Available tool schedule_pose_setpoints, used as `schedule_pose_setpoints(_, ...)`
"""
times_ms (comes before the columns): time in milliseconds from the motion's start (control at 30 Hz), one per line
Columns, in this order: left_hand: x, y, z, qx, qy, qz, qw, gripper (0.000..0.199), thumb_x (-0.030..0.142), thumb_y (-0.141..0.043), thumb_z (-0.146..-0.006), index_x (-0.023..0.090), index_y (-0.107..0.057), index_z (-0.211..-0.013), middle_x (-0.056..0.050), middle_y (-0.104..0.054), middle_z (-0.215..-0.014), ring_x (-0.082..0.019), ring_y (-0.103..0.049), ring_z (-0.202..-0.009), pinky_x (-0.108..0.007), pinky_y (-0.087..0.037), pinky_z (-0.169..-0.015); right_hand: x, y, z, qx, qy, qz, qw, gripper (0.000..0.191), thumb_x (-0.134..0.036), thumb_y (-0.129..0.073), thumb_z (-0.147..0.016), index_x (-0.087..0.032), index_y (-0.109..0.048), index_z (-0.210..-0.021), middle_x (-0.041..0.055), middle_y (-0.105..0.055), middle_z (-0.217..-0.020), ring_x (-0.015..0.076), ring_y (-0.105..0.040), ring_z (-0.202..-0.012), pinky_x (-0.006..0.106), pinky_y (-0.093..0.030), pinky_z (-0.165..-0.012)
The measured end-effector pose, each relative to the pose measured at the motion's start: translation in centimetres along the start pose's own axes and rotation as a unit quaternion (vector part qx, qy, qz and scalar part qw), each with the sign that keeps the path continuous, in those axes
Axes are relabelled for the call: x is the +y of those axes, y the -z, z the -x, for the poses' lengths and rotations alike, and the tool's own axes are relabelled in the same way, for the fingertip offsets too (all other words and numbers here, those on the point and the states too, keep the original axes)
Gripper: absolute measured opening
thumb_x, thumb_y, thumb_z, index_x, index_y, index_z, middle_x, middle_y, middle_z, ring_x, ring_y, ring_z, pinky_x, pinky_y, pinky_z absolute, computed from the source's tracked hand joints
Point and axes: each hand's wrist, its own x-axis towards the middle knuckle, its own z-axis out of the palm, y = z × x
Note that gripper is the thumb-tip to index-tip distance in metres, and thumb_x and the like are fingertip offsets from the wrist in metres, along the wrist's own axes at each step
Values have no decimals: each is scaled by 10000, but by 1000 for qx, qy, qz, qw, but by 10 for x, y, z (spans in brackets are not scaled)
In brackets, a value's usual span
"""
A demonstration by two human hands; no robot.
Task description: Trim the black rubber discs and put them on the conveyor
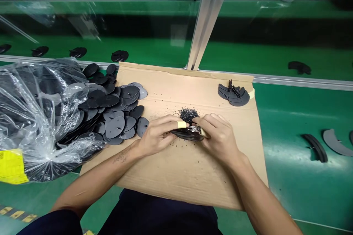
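Pinching the black part (189,135) by its left end w/ your left hand (159,136), you've got it over the mid of the cardboard sheet (176,180), per the head cam, your only view. Your right hand (219,137) is wrapped around a small hand tool (195,129); its metal head sits at the part's right half, touching or nearly so, can't tell which. Tool jaws apart or together: can't tell, too small.

Key relation: the part's long axis runs approx. L–R, roughly along the cardboard's near edge. So it lies to the right of your left fingertips, w/ the tool head facing in from the cardboard's right side. Your right hand's nearer the part's right end, your left nearer the other.

Black crumbs (189,114) heap just beyond the part, mid-cardboard. A stack of curved pcs (234,96) sits at its far right corner. Oval discs (115,127) lie over its left side, next to a clear plastic bag (46,117) w/ more dark pcs inside. A curved strip (316,148) lies off its right edge on the green bench (292,114).

Labels: yellow label (12,165) on the bag, left of the cardboard, no print legible. Yellow tape (181,125) on your left finger, no writing seen. No brand readable.
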Motion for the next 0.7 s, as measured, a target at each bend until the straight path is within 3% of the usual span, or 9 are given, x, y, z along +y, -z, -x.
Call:
schedule_pose_setpoints(300,-5,-2,3,-5,-5,18,1000,302,63,-615,-936,162,-703,-1207,-95,-742,-1041,-146,-711,-938,-262,-610,-780,1,3,0,12,23,69,997,239,-83,-504,-968,-168,-726,-944,37,-693,-712,150,-551,-655,299,-389,-624)
schedule_pose_setpoints(500,-4,-1,3,-13,15,24,1000,308,65,-609,-934,168,-703,-1209,-94,-740,-1049,-153,-710,-946,-275,-609,-796,0,2,3,4,10,40,999,290,-33,-473,-913,-175,-726,-913,14,-660,-669,130,-522,-602,283,-388,-598)
schedule_pose_setpoints(700,-2,-2,3,-16,-6,-5,1000,332,93,-616,-912,186,-696,-1220,-84,-731,-1028,-159,-701,-916,-286,-607,-773,-1,1,-1,-3,-15,86,996,275,-46,-474,-938,-188,-707,-905,35,-616,-687,176,-480,-673,325,-329,-616)
